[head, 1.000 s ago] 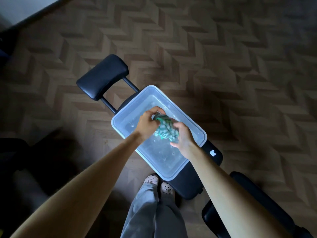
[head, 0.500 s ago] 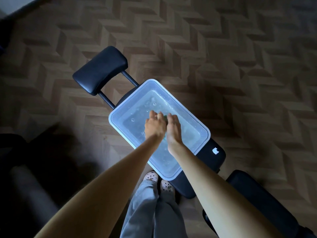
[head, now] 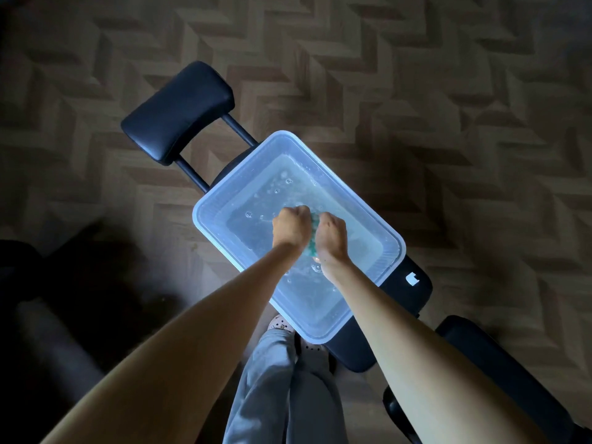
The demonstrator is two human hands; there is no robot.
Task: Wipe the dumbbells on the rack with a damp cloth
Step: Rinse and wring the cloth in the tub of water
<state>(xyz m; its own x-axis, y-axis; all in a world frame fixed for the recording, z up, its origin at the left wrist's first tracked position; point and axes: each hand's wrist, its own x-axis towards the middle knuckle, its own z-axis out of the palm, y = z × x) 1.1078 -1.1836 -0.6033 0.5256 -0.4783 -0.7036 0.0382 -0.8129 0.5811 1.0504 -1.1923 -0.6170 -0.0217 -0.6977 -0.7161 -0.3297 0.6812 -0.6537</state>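
- Head view: the herringbone floor (head: 448,91) surrounds the grip on every side. No dumbbell or rack is in view.
- Bench (head: 179,110): dark and padded, it runs diagonally beneath the grip. Its head pad lies beyond the hands and to their left.
- Tub (head: 205,216): clear plastic, set on the bench directly under the grip. It holds water (head: 358,248) with bubbles on the surface.
- Left hand (head: 290,227): a fist, with the fingers curled tight round the cloth, just beside the right hand.
- Right hand (head: 331,235): also a fist, clenched on the same cloth.
- Cloth (head: 313,233): teal, and only a narrow strip shows between the two fists, over the middle of the tub. Whether its lower end touches the water cannot be told.
- Change: one second ago the cloth was a loose bunch in plain sight between the hands. Half a second ago the hands were closing together over it. Now both fists squeeze it and almost hide it.
- Meaning: this is judged to be the wringing step, driving out excess water so the cloth ends damp, not dripping. Wiping has not begun. The cloth must next be carried to the rack.
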